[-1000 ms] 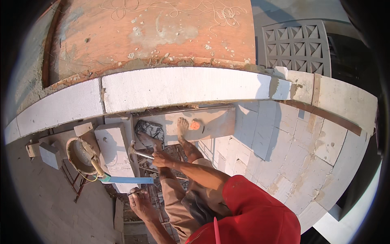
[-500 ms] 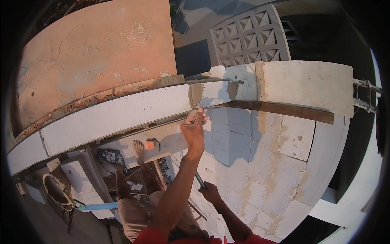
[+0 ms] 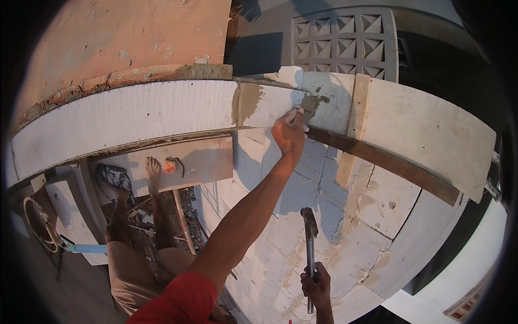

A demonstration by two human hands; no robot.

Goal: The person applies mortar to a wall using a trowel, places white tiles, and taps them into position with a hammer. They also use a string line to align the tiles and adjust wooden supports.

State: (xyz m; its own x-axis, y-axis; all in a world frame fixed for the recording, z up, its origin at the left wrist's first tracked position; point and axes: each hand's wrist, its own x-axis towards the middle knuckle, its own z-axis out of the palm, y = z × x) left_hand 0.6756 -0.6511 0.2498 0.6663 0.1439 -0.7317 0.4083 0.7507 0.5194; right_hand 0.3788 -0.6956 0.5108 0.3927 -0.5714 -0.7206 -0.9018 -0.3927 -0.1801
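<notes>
Hammer (image 3: 309, 235) juts from the right hand (image 3: 317, 283), clamped on its handle (image 3: 310, 256); I cannot tell if the left hand (image 3: 290, 131) holds anything.

Below and to the left of the fingers (image 3: 293, 115) of the person's left hand (image 3: 290, 137), well apart from them, a pale plank (image 3: 210, 155) bears the right foot (image 3: 153, 165). Beside that foot, on the side nearer the fingers, lie a round orange object (image 3: 169, 166) and a dark curved strip (image 3: 182, 166). Farthest from the fingers, a crumpled black-and-white bundle (image 3: 113, 176) sits at the plank's left end.
</notes>
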